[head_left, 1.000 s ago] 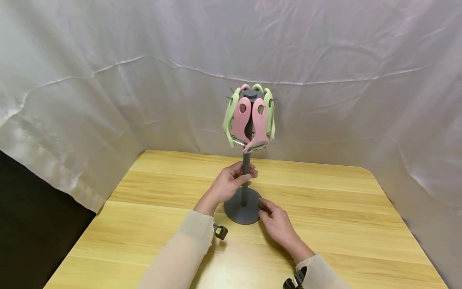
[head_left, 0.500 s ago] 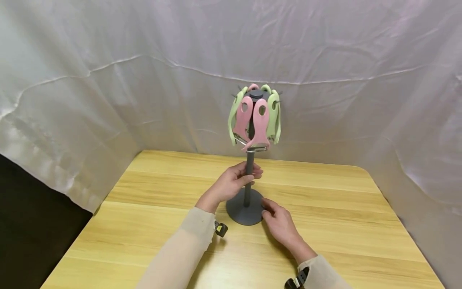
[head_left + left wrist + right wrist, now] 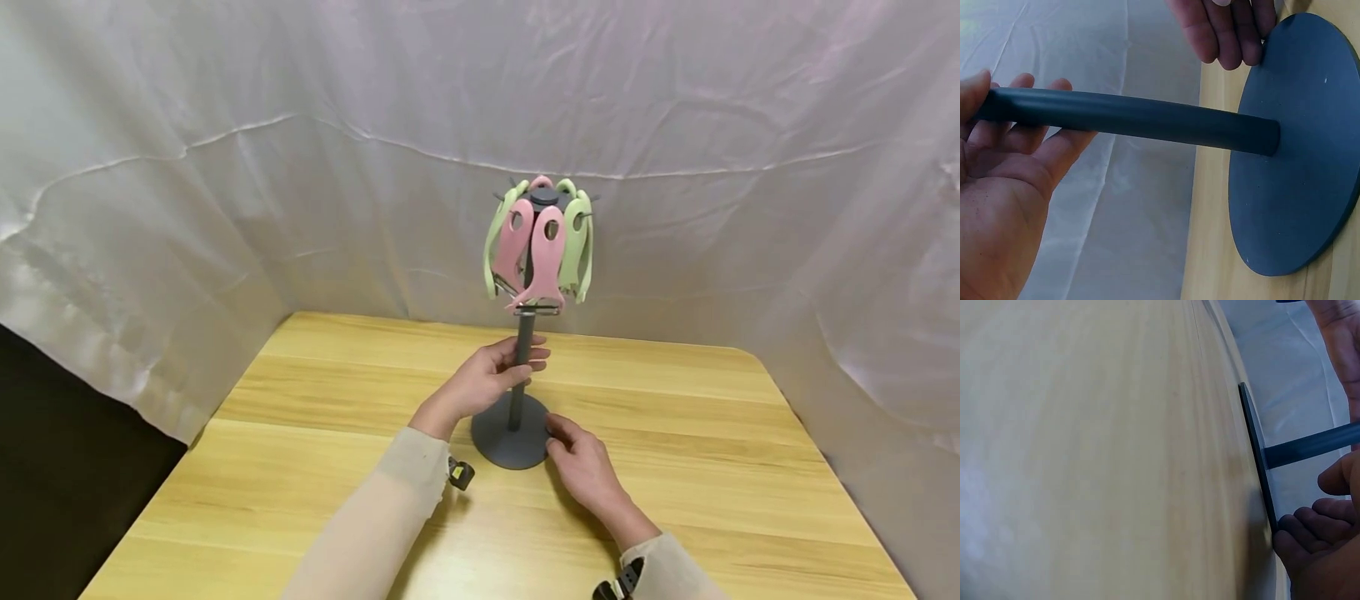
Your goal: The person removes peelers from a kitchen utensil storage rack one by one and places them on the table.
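A dark grey stand [image 3: 527, 330] leans slightly right in the head view. Pink peelers [image 3: 550, 254] and light green peelers [image 3: 575, 250] hang from hooks around its top. My left hand [image 3: 480, 379] holds the pole [image 3: 1147, 120] between thumb and curled fingers, above the round base [image 3: 1310, 206]. At the base's right edge, my right hand [image 3: 585, 473] touches the rim with its fingers. In the right wrist view, the right thumb [image 3: 1337, 478] is apart from the base and pole. Peelers on the far side are partly hidden.
A wood-grain table [image 3: 300, 475] lies under the stand. Pale cloth [image 3: 360, 225] hangs behind it and along the sides. Black camera mounts [image 3: 461, 475] sit at both wrists. A dark area [image 3: 67, 467] shows beyond the table's left edge.
The stand's top with its peelers has swung to the right and turned a little. My left hand has gone slightly right with the pole. My right hand stays by the base rim.
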The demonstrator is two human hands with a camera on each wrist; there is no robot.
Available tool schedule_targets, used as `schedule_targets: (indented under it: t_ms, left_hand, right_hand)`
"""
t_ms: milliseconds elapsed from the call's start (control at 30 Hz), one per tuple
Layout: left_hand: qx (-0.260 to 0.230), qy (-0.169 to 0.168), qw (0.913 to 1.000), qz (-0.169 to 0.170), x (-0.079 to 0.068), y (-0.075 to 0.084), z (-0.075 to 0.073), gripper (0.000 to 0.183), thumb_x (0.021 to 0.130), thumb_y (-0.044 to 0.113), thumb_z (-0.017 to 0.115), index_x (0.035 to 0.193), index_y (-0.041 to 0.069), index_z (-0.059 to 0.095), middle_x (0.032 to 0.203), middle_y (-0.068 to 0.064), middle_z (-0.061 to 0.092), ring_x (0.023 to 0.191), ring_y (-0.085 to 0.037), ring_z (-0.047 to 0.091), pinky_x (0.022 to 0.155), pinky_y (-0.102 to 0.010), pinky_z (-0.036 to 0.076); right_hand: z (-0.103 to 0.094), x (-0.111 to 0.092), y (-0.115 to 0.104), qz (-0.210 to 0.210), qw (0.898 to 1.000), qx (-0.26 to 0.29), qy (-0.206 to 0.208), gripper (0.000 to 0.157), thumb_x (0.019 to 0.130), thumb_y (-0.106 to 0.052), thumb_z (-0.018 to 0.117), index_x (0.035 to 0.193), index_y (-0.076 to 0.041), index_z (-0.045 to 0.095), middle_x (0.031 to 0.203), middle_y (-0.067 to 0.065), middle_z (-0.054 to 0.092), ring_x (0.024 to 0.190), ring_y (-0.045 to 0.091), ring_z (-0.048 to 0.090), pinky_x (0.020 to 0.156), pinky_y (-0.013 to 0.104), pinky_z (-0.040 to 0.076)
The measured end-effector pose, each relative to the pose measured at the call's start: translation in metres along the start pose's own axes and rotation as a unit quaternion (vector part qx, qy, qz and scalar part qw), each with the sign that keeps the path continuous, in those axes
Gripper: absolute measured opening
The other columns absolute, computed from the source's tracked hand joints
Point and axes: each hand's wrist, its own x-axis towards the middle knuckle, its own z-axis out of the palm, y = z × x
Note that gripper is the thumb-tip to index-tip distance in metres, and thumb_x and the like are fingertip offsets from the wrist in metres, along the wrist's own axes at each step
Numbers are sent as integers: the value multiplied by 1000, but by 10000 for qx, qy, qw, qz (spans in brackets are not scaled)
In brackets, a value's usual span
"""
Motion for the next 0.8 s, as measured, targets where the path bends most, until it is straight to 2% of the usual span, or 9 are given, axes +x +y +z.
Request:
schedule_targets:
  t_ms: [233, 467, 700, 800]
  left_hand:
    - [-187, -90, 9997, -102, 4, -3, 0, 52, 107, 8, 61, 156, 20, 51, 145, -13, 66, 131, -27, 67, 105, -42, 57]
    - [-651, -214, 9976, -106, 8, -6, 0, 51, 106, 2, 60, 156, 12, 51, 141, -25, 65, 127, -34, 69, 106, -48, 56]
    - [-632, -334, 9973, -189, 9, -6, -1, 51, 107, 4, 60, 156, 13, 51, 140, -21, 67, 127, -32, 69, 106, -43, 56]
    - [-622, -339, 9973, -207, 8, -6, -2, 52, 106, 4, 61, 156, 13, 51, 140, -20, 68, 127, -32, 69, 107, -47, 55]
  right_hand:
    - [-1, -1, -1, 27, 10000, -27, 12, 44, 106, -13, 58, 149, -2, 58, 145, 16, 65, 136, 36, 60, 111, 55, 49]
    - [-2, -1, -3, 57, 10000, -4, -15, 45, 106, -13, 58, 150, -2, 57, 146, 17, 65, 137, 36, 60, 112, 55, 49]
    - [-5, -3, -7, 54, 9999, -76, 66, 45, 106, -14, 59, 150, -4, 58, 145, 16, 65, 135, 36, 61, 110, 55, 50]
    - [-8, -5, -12, 1, 9998, -101, 147, 45, 106, -16, 60, 149, -4, 59, 143, 17, 66, 133, 36, 63, 109, 55, 52]
